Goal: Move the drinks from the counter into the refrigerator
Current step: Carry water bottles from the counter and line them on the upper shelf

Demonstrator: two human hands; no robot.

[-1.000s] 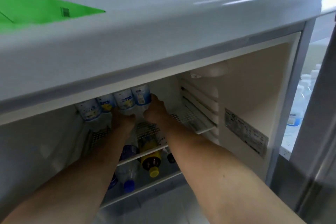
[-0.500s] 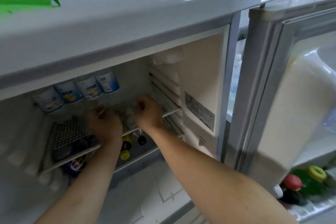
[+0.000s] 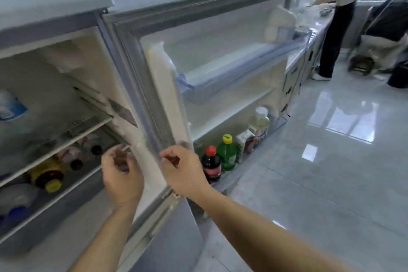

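The refrigerator stands open, its wire shelf (image 3: 88, 125) on the left and its door (image 3: 198, 28) swung out to the right. A clear bottle with a blue label (image 3: 11, 107) stands on the shelf. Below the shelf lie several bottles, one with a yellow cap (image 3: 47, 175). My left hand (image 3: 122, 174) hovers in front of the fridge opening, fingers loosely curled, holding nothing. My right hand (image 3: 183, 171) hangs by the door's inner edge, fingers also loosely curled and empty.
The door's bottom rack holds a dark red-capped bottle (image 3: 212, 164), a green bottle (image 3: 228, 153), a carton (image 3: 248, 141) and a clear bottle (image 3: 259, 121). A counter (image 3: 309, 37) runs back right, where a person (image 3: 337, 17) stands. Glossy tiled floor (image 3: 320, 172) spreads to the right.
Both hands have pulled back out of the fridge, off the bottles on the shelf. My view has swung right, bringing the open door and the room into sight.
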